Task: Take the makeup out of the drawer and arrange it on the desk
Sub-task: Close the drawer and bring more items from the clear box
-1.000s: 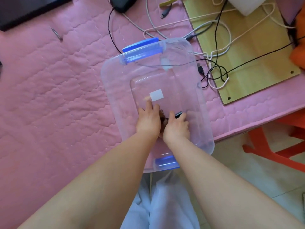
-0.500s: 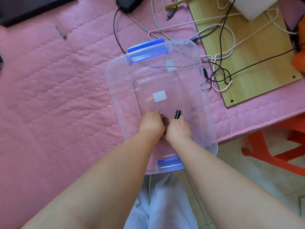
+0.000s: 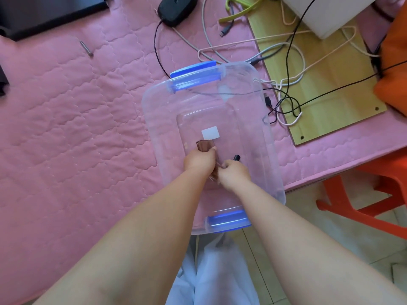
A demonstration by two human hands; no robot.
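Observation:
A clear plastic storage box (image 3: 154, 119) with blue handles sits on the pink quilted surface, its near end hanging over the edge. Both my hands are inside it. My left hand (image 3: 199, 160) grips a translucent brown case (image 3: 204, 145) that sticks out above its fingers. My right hand (image 3: 234, 173) is closed around a black pen-like makeup stick (image 3: 236, 158), whose tip shows above the knuckles; its fingers also touch the brown case's lower end. A white label (image 3: 210, 132) lies on the box floor.
Tangled cables (image 3: 284, 91) and a wooden board (image 3: 326, 84) lie right of the box. A black mouse (image 3: 176, 8) sits at the back, a small metal pin (image 3: 86, 47) at the left. An orange stool (image 3: 363, 194) stands at the right.
The brown case has come up into sight in my left hand. The black stick stays in my right hand. Both hands have stayed at the near end of the box.

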